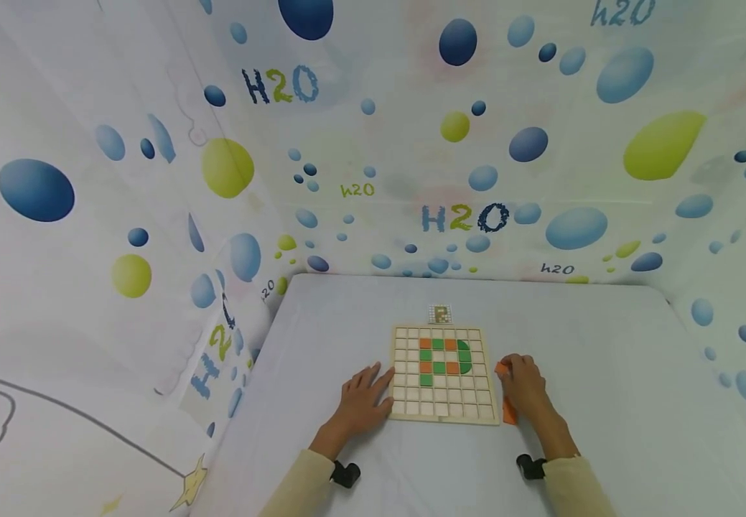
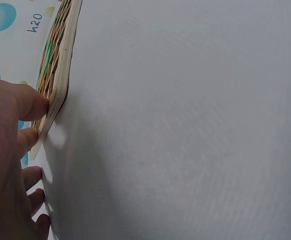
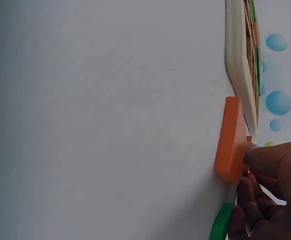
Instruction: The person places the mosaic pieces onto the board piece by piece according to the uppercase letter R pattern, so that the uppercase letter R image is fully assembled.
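Note:
A square wooden grid board [image 1: 411,406] lies on the white table, with orange and green pieces [image 1: 439,368] set in its cells in the shape of a letter P. My left hand [image 1: 361,403] lies at the board's left edge, fingers spread; thumb and index finger touch its rim in the left wrist view. To the right of the board, my right hand [image 1: 525,386] pinches a small orange piece [image 1: 501,368], mostly hidden by the fingers. Nearer me, beside that hand, lies another orange block [image 3: 229,142]. A green piece [image 3: 220,225] shows by the curled fingers in the right wrist view.
A small card [image 1: 440,314] with a printed grid pattern lies just beyond the board's far edge. White cloth [image 1: 605,359] covers the table. Printed curtains [image 1: 373,143] with blue and green dots stand behind it and at both sides.

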A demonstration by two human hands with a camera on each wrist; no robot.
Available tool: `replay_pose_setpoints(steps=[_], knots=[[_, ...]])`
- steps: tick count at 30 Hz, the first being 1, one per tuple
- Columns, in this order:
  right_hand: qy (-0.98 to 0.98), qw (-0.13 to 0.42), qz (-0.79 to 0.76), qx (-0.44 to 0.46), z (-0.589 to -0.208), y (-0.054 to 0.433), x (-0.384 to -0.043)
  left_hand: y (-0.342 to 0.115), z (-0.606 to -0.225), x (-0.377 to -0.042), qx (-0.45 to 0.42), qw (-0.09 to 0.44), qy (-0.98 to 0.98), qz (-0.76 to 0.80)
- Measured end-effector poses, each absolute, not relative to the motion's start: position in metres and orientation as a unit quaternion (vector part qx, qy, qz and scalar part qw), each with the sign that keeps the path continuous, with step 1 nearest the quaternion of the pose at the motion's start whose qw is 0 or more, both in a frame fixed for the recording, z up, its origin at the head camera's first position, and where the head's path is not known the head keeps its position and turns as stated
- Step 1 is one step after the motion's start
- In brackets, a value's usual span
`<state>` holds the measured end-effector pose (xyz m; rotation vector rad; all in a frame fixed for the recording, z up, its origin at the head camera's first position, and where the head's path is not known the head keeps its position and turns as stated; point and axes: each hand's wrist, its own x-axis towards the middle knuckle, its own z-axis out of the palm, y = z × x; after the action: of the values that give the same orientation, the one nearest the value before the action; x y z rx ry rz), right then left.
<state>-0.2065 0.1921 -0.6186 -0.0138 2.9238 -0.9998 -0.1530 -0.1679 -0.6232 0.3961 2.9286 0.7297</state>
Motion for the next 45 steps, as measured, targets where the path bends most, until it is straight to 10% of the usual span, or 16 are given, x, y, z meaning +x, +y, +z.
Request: replay_pose_setpoints(steps=[45], knots=[[0.931, -0.042, -0.317, -0.176, -0.614, 0.090, -0.182, -0.167, -0.615, -0.149, 0.133, 0.048, 0.958, 0.247]])
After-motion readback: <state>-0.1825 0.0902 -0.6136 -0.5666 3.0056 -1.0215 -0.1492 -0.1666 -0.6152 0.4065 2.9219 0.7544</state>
